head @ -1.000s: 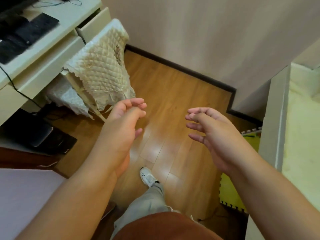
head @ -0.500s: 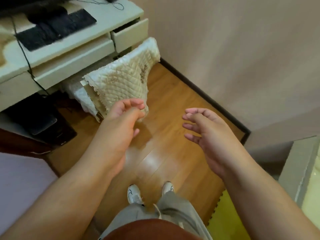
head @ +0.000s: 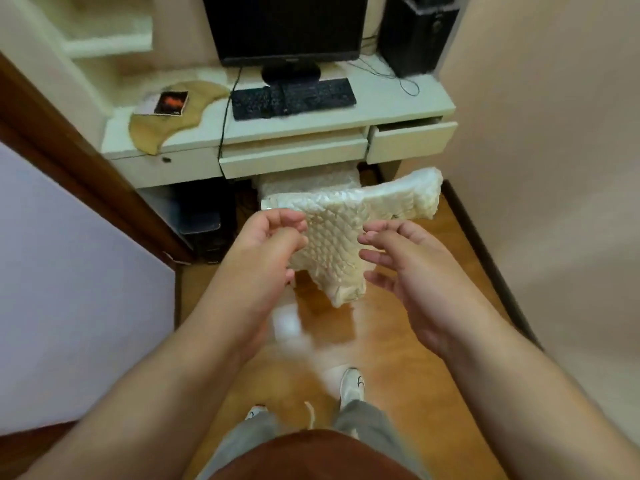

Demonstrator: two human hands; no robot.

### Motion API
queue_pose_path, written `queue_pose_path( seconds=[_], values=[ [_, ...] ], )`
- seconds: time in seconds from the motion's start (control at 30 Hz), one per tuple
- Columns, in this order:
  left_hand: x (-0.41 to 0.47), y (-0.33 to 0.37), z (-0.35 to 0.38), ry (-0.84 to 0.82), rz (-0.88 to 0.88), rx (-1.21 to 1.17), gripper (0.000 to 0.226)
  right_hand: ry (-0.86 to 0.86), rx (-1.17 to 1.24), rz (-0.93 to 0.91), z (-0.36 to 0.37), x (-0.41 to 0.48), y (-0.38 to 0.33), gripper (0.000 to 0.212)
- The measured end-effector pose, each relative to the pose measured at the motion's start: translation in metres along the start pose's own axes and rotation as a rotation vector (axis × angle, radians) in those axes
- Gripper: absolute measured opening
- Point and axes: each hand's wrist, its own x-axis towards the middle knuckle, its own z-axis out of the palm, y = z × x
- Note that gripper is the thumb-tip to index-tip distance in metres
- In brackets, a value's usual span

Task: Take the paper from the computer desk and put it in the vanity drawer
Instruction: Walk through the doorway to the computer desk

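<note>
The white computer desk [head: 388,98] stands straight ahead. At its left end a paper with a dark printed picture [head: 162,103] lies on a tan mat [head: 166,123]. My left hand [head: 266,247] and my right hand [head: 405,265] hover in front of me at chest height, well short of the desk, fingers loosely curled and apart, holding nothing. Between them I see the quilted cream cover of a chair [head: 349,230] tucked under the desk. The vanity drawer is not in view.
A black monitor [head: 284,27], a keyboard [head: 292,97] and a dark tower [head: 417,32] sit on the desk. Its small right drawer [head: 412,140] stands ajar. A brown door frame [head: 79,161] is on the left, a wall on the right, wooden floor [head: 398,341] below.
My view has swung left, bringing the desk from the upper left to straight ahead, and the paper has come into sight. Both hands keep their loose, empty pose.
</note>
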Motion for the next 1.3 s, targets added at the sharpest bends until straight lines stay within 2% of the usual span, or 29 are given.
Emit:
queue_pose_path(
  seconds=[0.23, 0.57, 0.83, 1.03, 1.3],
  values=[
    [0.006, 0.024, 0.035, 0.221, 0.018, -0.056, 0.027, -0.168, -0.062, -0.039, -0.016, 0.053, -0.042, 0.012],
    [0.033, 0.039, -0.002, 0.441, 0.030, -0.172, 0.028, -0.343, -0.198, -0.013, 0.034, 0.090, -0.058, 0.014],
    [0.068, 0.033, -0.088, 0.488, 0.034, -0.220, 0.028, -0.400, -0.268, -0.038, 0.128, 0.115, -0.069, 0.012],
    [0.109, 0.048, -0.179, 0.465, 0.032, -0.190, 0.028, -0.354, -0.320, -0.062, 0.222, 0.135, -0.088, 0.012],
    [0.179, 0.068, -0.292, 0.459, -0.012, -0.199, 0.026, -0.245, -0.268, -0.052, 0.342, 0.174, -0.099, 0.013]
  ],
)
